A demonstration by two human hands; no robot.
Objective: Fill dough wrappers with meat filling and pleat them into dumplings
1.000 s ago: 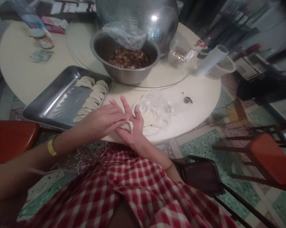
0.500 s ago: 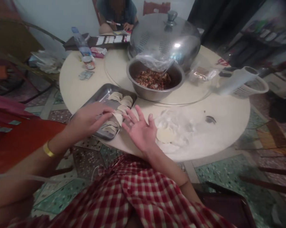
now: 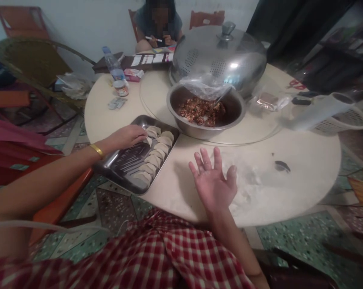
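My left hand reaches over the steel tray, its fingers closed on a dumpling near the tray's far end. Several folded dumplings lie in a row along the tray's right side, overlapping. Palm up and fingers spread, my right hand hovers over the table between tray and flour, holding nothing. White flour is dusted over the tabletop to its right. The round wrapper seen earlier is hidden, apparently behind this hand.
Beyond my hands stands a steel bowl of chopped filling, partly covered by plastic film. A large domed lid sits behind it. At left are a bottle and a jar; at right, a white basket. A person sits across the table.
My left hand has carried the dumpling from beside my right hand to the tray's far left part. My right hand has drawn away to the right, still open. The view has shifted.
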